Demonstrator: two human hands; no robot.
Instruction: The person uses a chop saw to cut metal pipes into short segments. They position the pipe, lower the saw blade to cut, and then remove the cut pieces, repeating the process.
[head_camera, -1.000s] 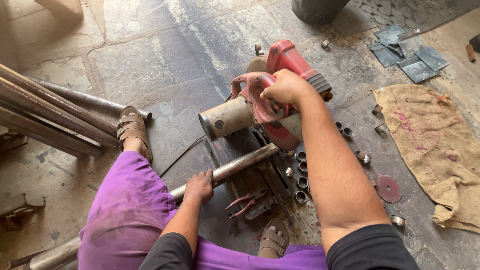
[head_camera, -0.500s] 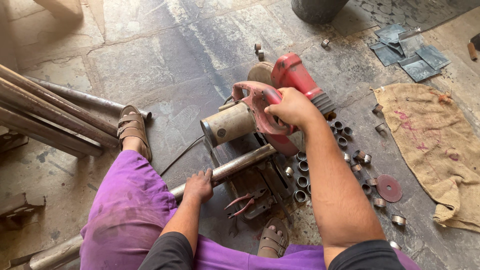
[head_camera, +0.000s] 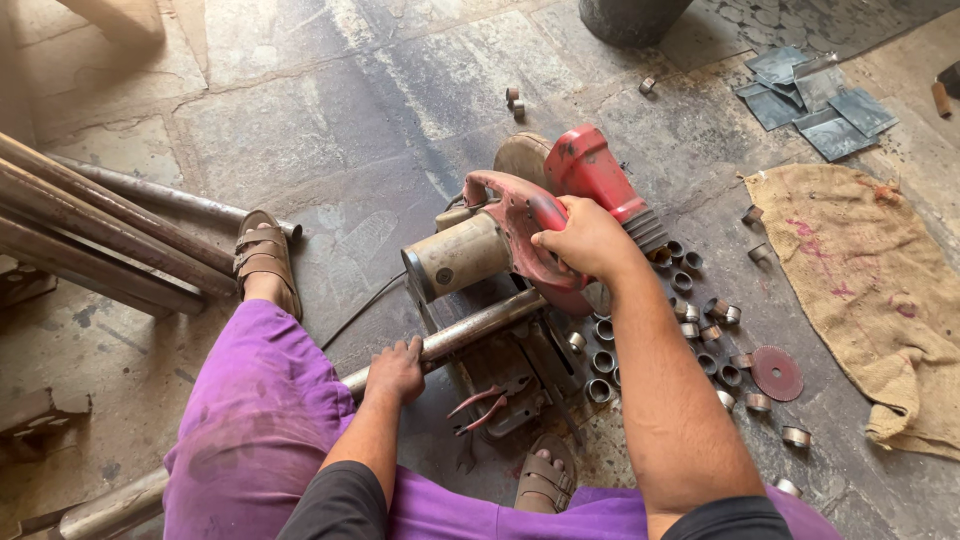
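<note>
A chop saw (head_camera: 540, 235) stands on the floor (head_camera: 300, 90), a pipe (head_camera: 470, 330) running under it and out to its left. Pliers (head_camera: 485, 408) lie on the saw's base, just before the pipe. Cut rings (head_camera: 700, 330) and a disc (head_camera: 777, 372) lie right of the saw, sacking (head_camera: 870, 300) beyond them. Long pipes (head_camera: 90, 235) lie far left; metal sheets (head_camera: 815, 100) behind and right.

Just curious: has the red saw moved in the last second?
Yes. The red saw and right hand have come down toward the pipe.
</note>
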